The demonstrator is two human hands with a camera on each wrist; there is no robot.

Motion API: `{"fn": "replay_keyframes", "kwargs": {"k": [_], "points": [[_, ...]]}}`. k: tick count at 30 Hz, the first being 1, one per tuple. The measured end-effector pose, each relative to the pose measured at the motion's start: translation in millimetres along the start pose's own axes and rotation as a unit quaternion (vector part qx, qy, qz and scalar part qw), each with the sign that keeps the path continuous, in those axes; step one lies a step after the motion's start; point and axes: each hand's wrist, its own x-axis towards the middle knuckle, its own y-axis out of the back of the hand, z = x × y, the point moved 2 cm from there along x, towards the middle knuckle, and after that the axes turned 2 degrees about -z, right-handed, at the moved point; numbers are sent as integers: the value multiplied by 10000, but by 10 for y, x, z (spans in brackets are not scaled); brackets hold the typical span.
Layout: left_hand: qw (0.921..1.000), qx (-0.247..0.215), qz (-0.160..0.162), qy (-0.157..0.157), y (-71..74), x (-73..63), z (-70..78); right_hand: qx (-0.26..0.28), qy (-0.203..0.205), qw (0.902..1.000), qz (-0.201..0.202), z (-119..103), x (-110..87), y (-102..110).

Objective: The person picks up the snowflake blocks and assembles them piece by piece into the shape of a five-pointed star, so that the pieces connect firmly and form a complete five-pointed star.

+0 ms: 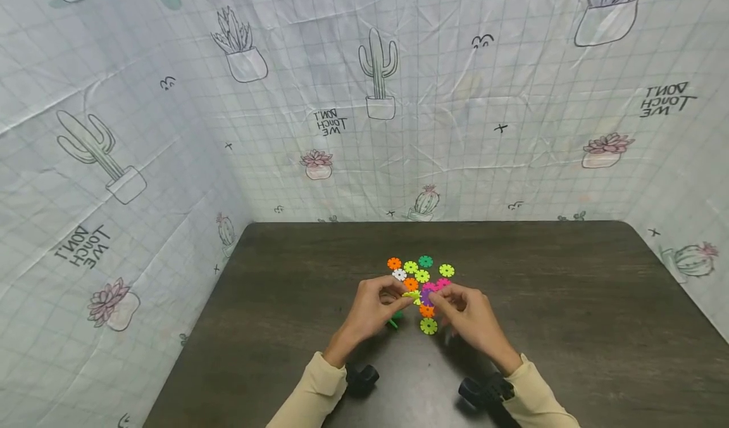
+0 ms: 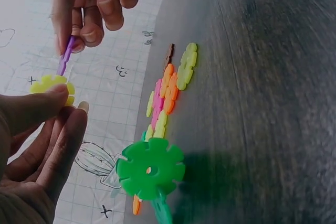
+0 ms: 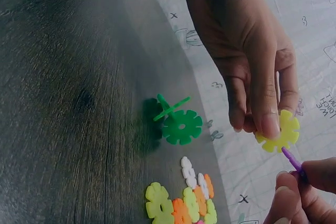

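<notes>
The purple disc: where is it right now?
At the lower right of the right wrist view, the purple disc is pinched by the right hand, just below the yellow disc in the left hand.

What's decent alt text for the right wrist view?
A left hand pinches a yellow notched disc while a right hand holds a purple disc, seen edge-on, at its rim. Nearby on a dark table are a cluster of green discs and some white, orange and yellow-green discs. Patterned cloth hangs behind.
</notes>
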Motion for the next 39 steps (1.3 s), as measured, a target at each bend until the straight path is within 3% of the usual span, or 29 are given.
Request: {"fn": "replay_keyframes", "kwargs": {"k": [7, 16, 23, 39], "points": [[10000, 68, -22, -4, -22, -9, 18, 116, -124, 9999, -5, -38, -13, 7], [9993, 224, 77, -278, -42, -27, 21, 144, -157, 9998, -28, -36, -16, -12], [9963, 394, 224, -728, -45, -54, 39, 575, -85, 9982, -170, -68, -38, -15], [9805, 795, 676, -1667, -22, -73, 88, 728, 378, 9966, -79, -78, -46, -42]]}}
